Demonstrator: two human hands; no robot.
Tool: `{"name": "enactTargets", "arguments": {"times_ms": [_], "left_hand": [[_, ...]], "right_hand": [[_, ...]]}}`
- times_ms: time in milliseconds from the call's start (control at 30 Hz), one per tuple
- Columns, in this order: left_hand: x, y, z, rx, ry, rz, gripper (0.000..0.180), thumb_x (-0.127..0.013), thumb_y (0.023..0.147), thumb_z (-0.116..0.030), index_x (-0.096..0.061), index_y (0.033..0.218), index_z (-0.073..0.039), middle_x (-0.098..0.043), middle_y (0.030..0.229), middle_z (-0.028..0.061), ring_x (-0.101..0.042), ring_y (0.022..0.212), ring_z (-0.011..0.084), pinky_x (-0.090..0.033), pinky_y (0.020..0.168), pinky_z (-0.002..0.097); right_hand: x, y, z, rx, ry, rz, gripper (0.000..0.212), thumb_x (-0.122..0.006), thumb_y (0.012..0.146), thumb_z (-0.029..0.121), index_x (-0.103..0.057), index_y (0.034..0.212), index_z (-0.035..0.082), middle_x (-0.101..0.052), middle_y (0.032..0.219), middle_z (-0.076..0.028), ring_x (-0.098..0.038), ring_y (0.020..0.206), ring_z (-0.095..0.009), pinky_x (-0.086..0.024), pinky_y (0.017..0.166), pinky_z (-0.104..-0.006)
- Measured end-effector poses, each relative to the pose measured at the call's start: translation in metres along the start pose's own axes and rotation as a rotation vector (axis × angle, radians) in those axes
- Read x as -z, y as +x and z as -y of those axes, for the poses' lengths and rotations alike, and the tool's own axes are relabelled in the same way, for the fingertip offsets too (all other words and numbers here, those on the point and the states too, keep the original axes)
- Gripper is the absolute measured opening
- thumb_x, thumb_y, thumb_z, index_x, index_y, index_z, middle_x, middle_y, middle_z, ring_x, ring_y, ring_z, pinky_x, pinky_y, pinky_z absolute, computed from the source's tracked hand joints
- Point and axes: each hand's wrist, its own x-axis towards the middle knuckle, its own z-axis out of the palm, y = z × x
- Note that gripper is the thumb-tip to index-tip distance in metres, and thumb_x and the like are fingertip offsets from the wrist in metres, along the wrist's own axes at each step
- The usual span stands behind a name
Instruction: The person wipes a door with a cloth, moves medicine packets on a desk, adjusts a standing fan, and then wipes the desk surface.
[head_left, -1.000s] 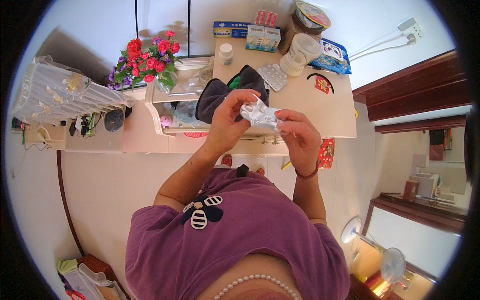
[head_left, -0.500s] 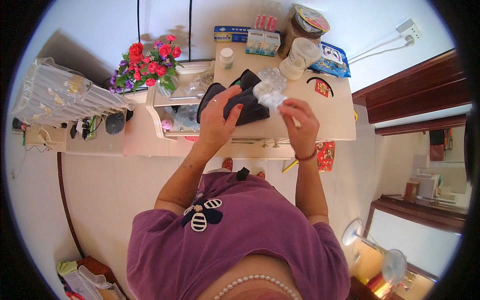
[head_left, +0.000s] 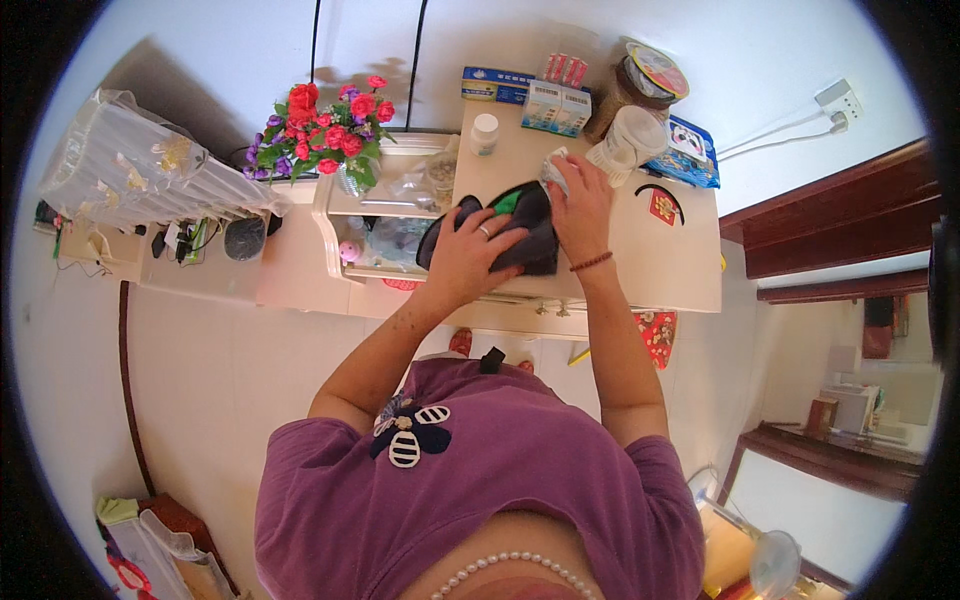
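Observation:
A dark grey cloth pouch [head_left: 538, 228] lies on the cabinet top near its front edge, and green shows inside its mouth. My left hand [head_left: 472, 255] lies over the pouch's left part with fingers bent onto it, gripping it. Just to the right, my right hand [head_left: 584, 205] is closed on silvery-white blister packs [head_left: 556, 170], which stick out past its fingertips beside the pouch's mouth. My fingers and palm hide most of the packs. Behind the pouch stands a small white bottle [head_left: 484, 134].
Along the back stand small boxes [head_left: 556, 108], a large lidded jar [head_left: 622, 95], a white plastic container [head_left: 636, 135] and a blue packet [head_left: 688, 155]. A red card [head_left: 663, 207] lies at right. Left are an open drawer [head_left: 395, 240] with bagged things and a flower vase [head_left: 358, 178].
My right hand has moved left and back, bringing the blister packs near the pouch's mouth. My left hand has turned palm-down over the pouch. The view has shifted slightly.

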Motion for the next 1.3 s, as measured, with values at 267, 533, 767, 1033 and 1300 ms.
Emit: {"name": "enactTargets", "arguments": {"times_ms": [267,533,767,1033,1300], "left_hand": [[0.004,-0.010,-0.006,0.001,-0.031,-0.070,0.047,-0.067,0.066,-0.034,-0.055,0.109,-0.018,-0.052,0.115,0.0044,-0.044,0.111,0.0235,-0.028,0.093,0.0487],[0.001,-0.025,0.015,0.334,-0.258,-0.384,0.040,-0.067,0.070,-0.019,-0.054,0.106,-0.009,-0.056,0.102,0.0114,-0.053,0.090,0.0300,-0.038,0.076,0.0409],[0.015,0.039,0.020,0.457,-0.139,-0.341,0.045,-0.057,0.077,-0.036,-0.052,0.110,-0.005,-0.048,0.115,0.0161,-0.048,0.100,0.0322,-0.040,0.080,0.0433],[-0.011,0.089,0.052,0.242,0.220,-0.108,0.054,-0.058,0.073,-0.043,-0.053,0.112,-0.006,-0.041,0.126,0.0157,-0.032,0.122,0.0288,-0.027,0.094,0.0555],[-0.033,0.122,0.078,0.413,0.162,-0.184,0.048,-0.053,0.077,-0.036,-0.052,0.116,-0.008,-0.040,0.130,0.0113,-0.035,0.121,0.0298,-0.024,0.099,0.0510]], "right_hand": [[-0.060,0.072,0.030,-0.090,0.327,0.350,0.056,-0.065,0.071,0.014,-0.040,0.121,0.010,-0.053,0.110,-0.016,-0.046,0.106,-0.032,-0.037,0.090,-0.0381],[-0.022,0.011,0.004,0.012,0.039,0.150,0.054,-0.063,0.074,0.018,-0.039,0.122,0.013,-0.055,0.105,-0.011,-0.049,0.102,-0.029,-0.024,0.097,-0.0492],[0.014,-0.030,-0.018,0.020,0.134,0.163,0.054,-0.065,0.072,0.015,-0.041,0.120,0.010,-0.052,0.110,-0.012,-0.046,0.108,-0.027,-0.022,0.099,-0.0470],[0.039,-0.061,-0.047,-0.145,0.171,-0.017,0.054,-0.068,0.068,0.009,-0.044,0.117,0.007,-0.054,0.108,-0.012,-0.046,0.104,-0.030,-0.027,0.096,-0.0431],[0.038,-0.063,-0.050,-0.224,0.299,-0.060,0.054,-0.068,0.068,0.005,-0.045,0.117,0.006,-0.056,0.103,-0.013,-0.043,0.097,-0.034,-0.034,0.090,-0.0409]]}}
